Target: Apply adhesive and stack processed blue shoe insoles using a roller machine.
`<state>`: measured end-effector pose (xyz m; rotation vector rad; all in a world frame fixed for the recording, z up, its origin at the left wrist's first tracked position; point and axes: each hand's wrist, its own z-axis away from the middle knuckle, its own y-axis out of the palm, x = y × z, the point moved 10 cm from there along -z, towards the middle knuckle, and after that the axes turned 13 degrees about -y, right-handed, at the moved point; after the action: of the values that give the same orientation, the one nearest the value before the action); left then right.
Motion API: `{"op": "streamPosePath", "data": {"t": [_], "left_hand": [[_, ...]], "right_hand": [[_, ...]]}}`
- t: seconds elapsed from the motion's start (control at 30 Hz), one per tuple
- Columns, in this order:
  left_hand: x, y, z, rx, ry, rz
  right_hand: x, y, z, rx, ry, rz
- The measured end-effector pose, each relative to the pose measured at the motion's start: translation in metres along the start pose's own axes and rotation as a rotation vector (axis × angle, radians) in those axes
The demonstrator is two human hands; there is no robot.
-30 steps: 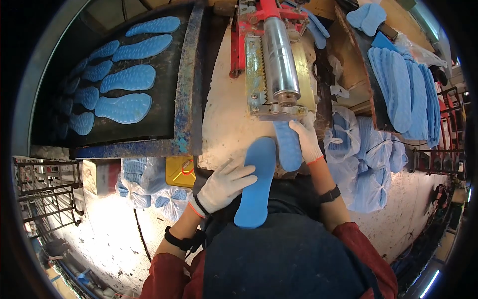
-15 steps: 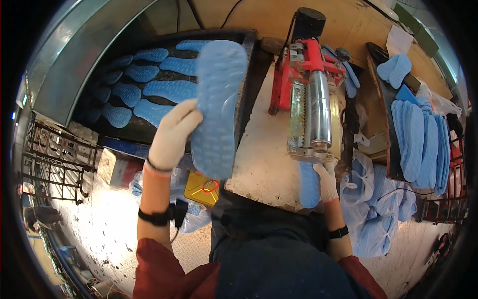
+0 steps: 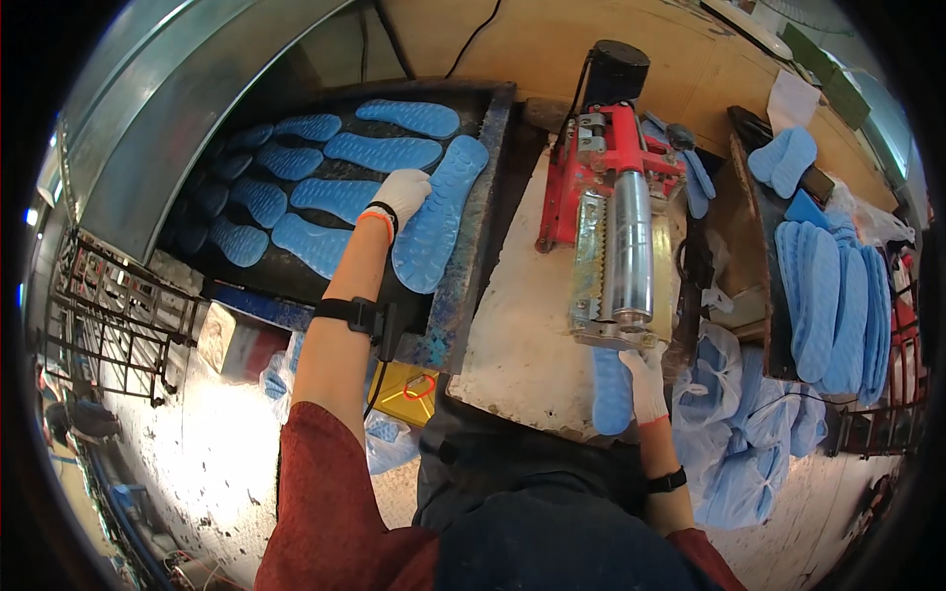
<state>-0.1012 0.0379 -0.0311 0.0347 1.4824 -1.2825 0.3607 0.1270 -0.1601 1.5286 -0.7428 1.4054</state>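
Observation:
My left hand [image 3: 402,195], in a white glove, rests on a large blue shoe sole [image 3: 439,229] lying at the right end of a dark tray [image 3: 463,295] with several other blue soles [image 3: 340,197]. My right hand [image 3: 645,379], also gloved, grips a second blue sole [image 3: 611,392] at the front of a red roller machine [image 3: 616,227], just under its steel roller [image 3: 631,246]. That sole lies on the white bench top [image 3: 512,345].
Stacks of blue soles [image 3: 838,295] stand at the right, with bags of blue pieces [image 3: 749,433] below them. A yellow can [image 3: 409,392] sits under the bench. A metal rack [image 3: 108,315] stands at the left. A wooden wall runs behind the machine.
My left hand carried the big sole from in front of me up and left, then laid it flat on the dark tray. My right hand kept the second sole at the roller.

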Motion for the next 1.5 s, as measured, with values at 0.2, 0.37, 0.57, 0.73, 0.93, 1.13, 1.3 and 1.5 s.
{"op": "streamPosePath", "data": {"t": [0.2, 0.37, 0.57, 0.73, 0.93, 1.13, 1.3, 1.5], "left_hand": [[0.010, -0.024, -0.001, -0.256, 0.039, -0.020], [-0.031, -0.052, 0.036, -0.426, 0.232, 0.025], [-0.049, -0.017, 0.163, -0.184, 0.067, 0.625], [-0.017, 0.051, 0.225, 0.001, -0.025, 0.884], [-0.035, 0.082, 0.245, 0.083, -0.024, 1.032], [-0.126, 0.070, 0.219, 0.177, 0.381, 1.042], [-0.186, 0.072, 0.202, 0.129, 0.711, 0.919], [-0.192, 0.080, 0.184, -0.088, 0.714, 0.492]], "right_hand": [[-0.007, -0.002, -0.001, 0.029, -0.021, -0.007], [-0.017, -0.009, 0.002, 0.070, 0.086, -0.049], [0.065, -0.018, 0.000, -0.046, -0.082, -0.343], [0.165, -0.037, -0.020, -0.115, -0.555, 0.413], [0.246, 0.022, 0.000, -0.066, -1.157, 1.025], [0.242, 0.059, 0.001, 0.182, -1.184, 1.098], [0.223, 0.009, -0.002, -0.068, -0.920, 0.624], [0.141, -0.070, -0.008, -0.501, -0.592, 0.247]]}}
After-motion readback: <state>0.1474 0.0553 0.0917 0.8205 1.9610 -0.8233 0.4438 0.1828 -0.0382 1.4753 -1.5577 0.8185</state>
